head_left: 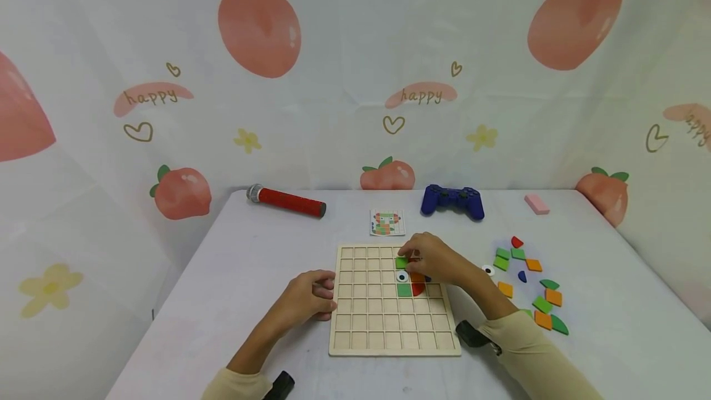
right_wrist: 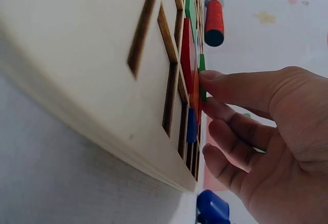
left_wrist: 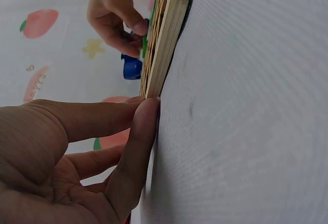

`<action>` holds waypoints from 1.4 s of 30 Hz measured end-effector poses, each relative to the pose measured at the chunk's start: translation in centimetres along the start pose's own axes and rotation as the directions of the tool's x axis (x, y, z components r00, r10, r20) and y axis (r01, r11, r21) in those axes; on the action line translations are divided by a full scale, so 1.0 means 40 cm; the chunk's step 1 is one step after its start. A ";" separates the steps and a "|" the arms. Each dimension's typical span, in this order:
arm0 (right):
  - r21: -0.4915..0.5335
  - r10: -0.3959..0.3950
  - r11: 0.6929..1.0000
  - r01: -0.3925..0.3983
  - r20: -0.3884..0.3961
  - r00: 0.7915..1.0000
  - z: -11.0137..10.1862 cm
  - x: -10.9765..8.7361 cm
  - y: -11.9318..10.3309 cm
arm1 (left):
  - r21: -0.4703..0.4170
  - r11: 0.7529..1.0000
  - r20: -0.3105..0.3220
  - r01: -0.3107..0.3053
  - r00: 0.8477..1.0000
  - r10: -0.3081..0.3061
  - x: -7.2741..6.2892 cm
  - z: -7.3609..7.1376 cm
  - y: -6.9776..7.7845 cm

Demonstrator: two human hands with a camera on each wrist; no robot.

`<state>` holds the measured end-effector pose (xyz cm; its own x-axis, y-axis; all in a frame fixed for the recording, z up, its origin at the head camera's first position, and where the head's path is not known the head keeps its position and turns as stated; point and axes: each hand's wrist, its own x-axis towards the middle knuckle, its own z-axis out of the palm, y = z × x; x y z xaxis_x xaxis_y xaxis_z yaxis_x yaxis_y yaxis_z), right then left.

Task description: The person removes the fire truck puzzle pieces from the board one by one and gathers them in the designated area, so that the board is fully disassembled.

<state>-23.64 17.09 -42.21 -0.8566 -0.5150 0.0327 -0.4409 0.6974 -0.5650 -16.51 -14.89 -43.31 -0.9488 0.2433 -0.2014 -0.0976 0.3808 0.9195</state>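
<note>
A wooden grid board [head_left: 366, 323] lies in front of the person. At its left edge the left hand [head_left: 307, 295] pinches the rim between thumb and finger, seen close up in the left wrist view. Over the upper right of the grid, the right hand [head_left: 436, 257] pinches a green square tile [right_wrist: 203, 78] with its thumb and fingers. Below that tile sits a round eye piece [head_left: 402, 276], then another green tile [head_left: 404, 290]. Beside them are an orange tile [head_left: 416, 278] and a red curved piece [head_left: 418, 289]. A blue piece [right_wrist: 191, 125] is partly hidden by the hand in the head view.
Right of the board lie several loose green, orange, red and blue pieces [head_left: 543, 305] and another eye piece [head_left: 487, 270]. Behind the board are a pattern card [head_left: 387, 223], a red microphone [head_left: 289, 201], a blue game controller [head_left: 452, 201] and a pink block [head_left: 536, 204].
</note>
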 end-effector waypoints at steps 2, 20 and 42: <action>0.000 0.003 1.000 -0.003 -0.003 1.000 0.000 0.000 -0.001 | -0.002 1.000 0.003 0.000 1.000 0.000 0.001 0.000 -0.001; 0.033 0.013 0.999 -0.014 0.010 1.000 0.004 -0.002 -0.003 | -0.009 1.000 0.007 -0.015 1.000 0.015 -0.001 0.002 -0.002; 0.002 0.063 0.998 -0.063 -0.053 0.997 -0.071 -0.118 0.025 | -0.007 1.000 0.003 -0.022 1.000 0.022 -0.001 -0.001 0.000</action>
<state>-20.82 21.63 -40.57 -0.8959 -0.4424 0.0408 -0.3852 0.7277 -0.5675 -16.49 -14.94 -43.28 -0.9498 0.2544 -0.1819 -0.0785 0.3690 0.9261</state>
